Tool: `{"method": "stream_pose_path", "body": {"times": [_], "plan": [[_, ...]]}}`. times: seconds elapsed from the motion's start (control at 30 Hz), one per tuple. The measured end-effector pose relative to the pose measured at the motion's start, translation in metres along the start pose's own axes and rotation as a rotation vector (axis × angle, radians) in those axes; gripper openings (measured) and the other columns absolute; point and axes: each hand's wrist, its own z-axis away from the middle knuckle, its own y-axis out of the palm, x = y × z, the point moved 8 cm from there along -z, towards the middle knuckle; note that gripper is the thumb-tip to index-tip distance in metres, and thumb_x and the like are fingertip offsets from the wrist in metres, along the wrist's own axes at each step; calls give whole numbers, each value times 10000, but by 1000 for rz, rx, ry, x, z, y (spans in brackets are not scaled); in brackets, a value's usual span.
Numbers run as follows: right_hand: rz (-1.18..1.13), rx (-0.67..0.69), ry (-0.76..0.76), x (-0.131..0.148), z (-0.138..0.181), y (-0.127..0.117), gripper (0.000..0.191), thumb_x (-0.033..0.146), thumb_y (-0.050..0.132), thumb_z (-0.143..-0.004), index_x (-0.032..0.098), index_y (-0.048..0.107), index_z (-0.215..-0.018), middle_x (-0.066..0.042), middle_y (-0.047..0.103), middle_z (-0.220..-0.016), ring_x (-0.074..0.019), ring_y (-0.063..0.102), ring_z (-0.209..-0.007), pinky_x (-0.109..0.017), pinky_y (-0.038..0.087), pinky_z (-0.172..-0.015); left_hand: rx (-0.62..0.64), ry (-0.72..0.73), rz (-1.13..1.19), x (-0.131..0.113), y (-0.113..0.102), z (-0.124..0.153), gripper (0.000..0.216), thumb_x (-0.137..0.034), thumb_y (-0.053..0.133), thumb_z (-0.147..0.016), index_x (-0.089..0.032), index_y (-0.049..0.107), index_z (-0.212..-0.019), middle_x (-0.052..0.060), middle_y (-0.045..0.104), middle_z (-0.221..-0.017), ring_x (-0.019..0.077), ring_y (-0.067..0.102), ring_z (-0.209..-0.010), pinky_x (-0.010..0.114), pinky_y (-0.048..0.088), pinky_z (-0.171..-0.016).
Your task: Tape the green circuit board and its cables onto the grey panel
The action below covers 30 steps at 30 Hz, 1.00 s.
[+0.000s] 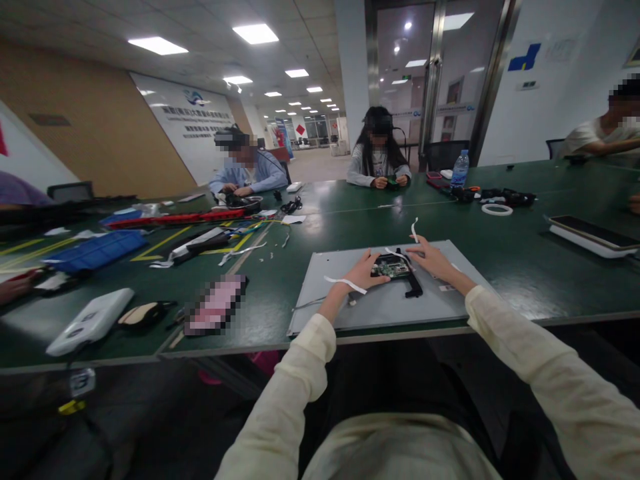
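Note:
My left hand [357, 275] is closed on the left side of a green circuit board [393, 267] in a black frame [414, 287]. Thumb and fingers lie along its near and far edges, above a flat grey panel [320, 293]. On the right, my right hand [431, 260] has thumb and fingertips drawn together beside the board. A thin white strip [415, 230] stands up from those fingertips; its lower end is hidden. Another white strip [397, 254] lies curved over the board. Across my left wrist runs a white band [345, 285].
To the left are a pink phone-like object [217, 305], a mouse [143, 315], a white device [91, 321] and a blue tray [95, 251]. A white ring [497, 209], a bottle [460, 169] and a phone on a white block [593, 235] stand right. Several people sit around the table.

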Motion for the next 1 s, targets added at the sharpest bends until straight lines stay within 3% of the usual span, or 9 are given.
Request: {"method": "stream_pose_path", "body": {"times": [0.13, 0.37, 0.47, 0.53, 0.63, 0.7, 0.87, 1.0], "plan": [[-32, -30, -5, 3, 2, -3, 609, 361, 552, -841, 204, 321, -1382, -83, 692, -1061, -238, 656, -911, -412, 463, -888, -23, 25, 1, 2, 3, -1, 829, -473, 671, -719, -140, 330, -1397, 192, 174, -1527, 323, 157, -1416, 454, 226, -1131], [-103, -4, -20, 8, 4, -2, 662, 342, 598, -809, 215, 310, -1391, -63, 704, -1025, -239, 645, -979, -431, 436, -934, -36, 28, -81, -2, 4, 3, 801, -495, 629, -756, -161, 307, -1410, 161, 215, -1518, 300, 240, -1394, 409, 259, -1124], [-104, -2, -8, 6, 3, -2, 658, 331, 595, -811, 217, 308, -1392, -65, 702, -1034, -240, 648, -964, -434, 439, -926, -67, -2, -136, -8, -3, 8, 820, -517, 613, -764, -142, 289, -1417, 189, 209, -1515, 302, 298, -1369, 403, 314, -1089], [-91, 4, -1, 5, 3, -3, 658, 331, 590, -816, 214, 303, -1397, -68, 699, -1046, -243, 646, -966, -436, 439, -922, -121, -4, -180, -13, -16, 18, 756, -499, 591, -789, -138, 327, -1398, 181, 287, -1486, 280, 366, -1332, 377, 352, -1061], [-87, 14, -6, 6, 3, -3, 654, 323, 579, -825, 207, 296, -1402, -69, 695, -1060, -239, 640, -986, -434, 427, -939, -176, -11, -262, -16, -38, 44, 469, -393, 505, -868, -160, 488, -1275, 113, 527, -1310, 213, 496, -1215, 313, 378, -1035], [-95, 11, -7, 7, 3, -4, 653, 306, 578, -823, 204, 296, -1403, -68, 695, -1061, -233, 641, -985, -428, 424, -944, -206, -69, -333, -9, -50, 70, 354, -344, 471, -886, -172, 557, -1183, 84, 587, -1225, 196, 534, -1161, 299, 390, -1020], [-114, -22, 12, 6, 1, -4, 656, 297, 585, -817, 195, 304, -1400, -69, 704, -1029, -229, 649, -962, -420, 435, -934, -416, -344, -509, 12, -68, 142, 381, -320, 413, -909, -164, 509, -1243, 106, 550, -1286, 224, 512, -1182, 371, 394, -1005], [-125, -43, 17, 6, -2, -1, 652, 294, 591, -814, 180, 317, -1395, -80, 705, -1015, -227, 657, -938, -405, 452, -915, -478, -504, -610, 19, -65, 166, 400, -339, 439, -896, -174, 499, -1256, 127, 508, -1341, 263, 467, -1230, 423, 374, -998]]}}
